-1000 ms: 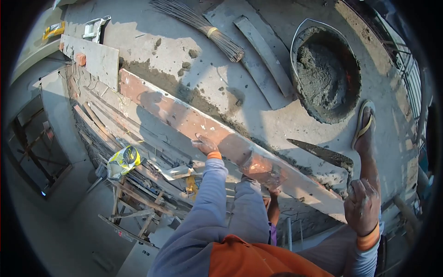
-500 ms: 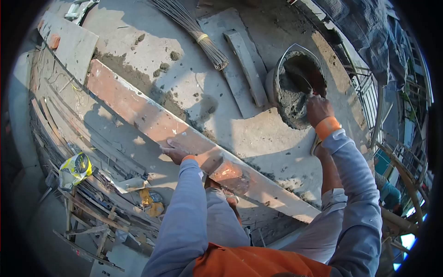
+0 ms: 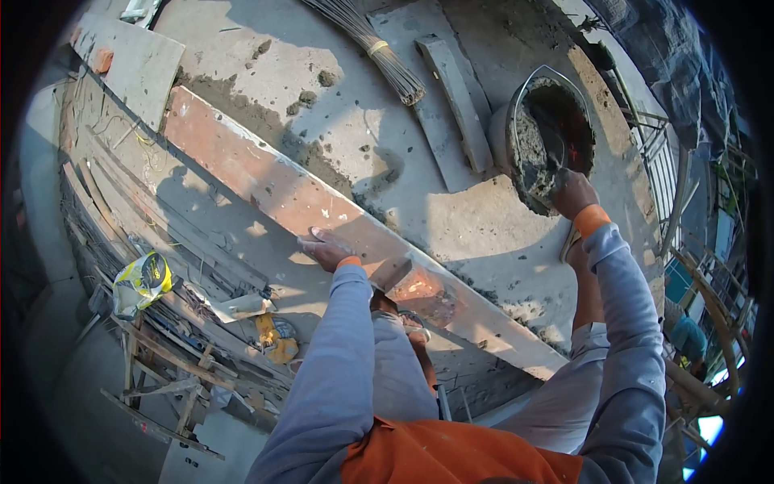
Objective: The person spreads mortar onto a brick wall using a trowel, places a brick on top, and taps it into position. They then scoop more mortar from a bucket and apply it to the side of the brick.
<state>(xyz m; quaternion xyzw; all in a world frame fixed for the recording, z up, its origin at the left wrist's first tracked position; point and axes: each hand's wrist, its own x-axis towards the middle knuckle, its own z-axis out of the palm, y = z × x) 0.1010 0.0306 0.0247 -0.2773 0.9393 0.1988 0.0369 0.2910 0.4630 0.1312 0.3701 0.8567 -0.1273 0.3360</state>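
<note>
on the concrete floor (image 3: 476,216) a long reddish board (image 3: 266,171) lies slantwise; beyond it, to the right, stands a bucket (image 3: 501,133) of wet mortar (image 3: 530,149). a yellow plastic bag (image 3: 143,284) bears dark marking too small to read. the left hand (image 3: 329,250), fingers loosely spread, touches the board's near edge; the right hand (image 3: 573,193) is curled round a trowel (image 3: 555,163), its blade down in the bucket.

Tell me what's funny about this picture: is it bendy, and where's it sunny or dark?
Head view: black, rounded borders, and straight things look bowed near the edges; head view: sunlight brightens patches of the floor, with shadows between; head view: the bucket is shadowy inside; head view: washed-out glare at lower right.
</note>
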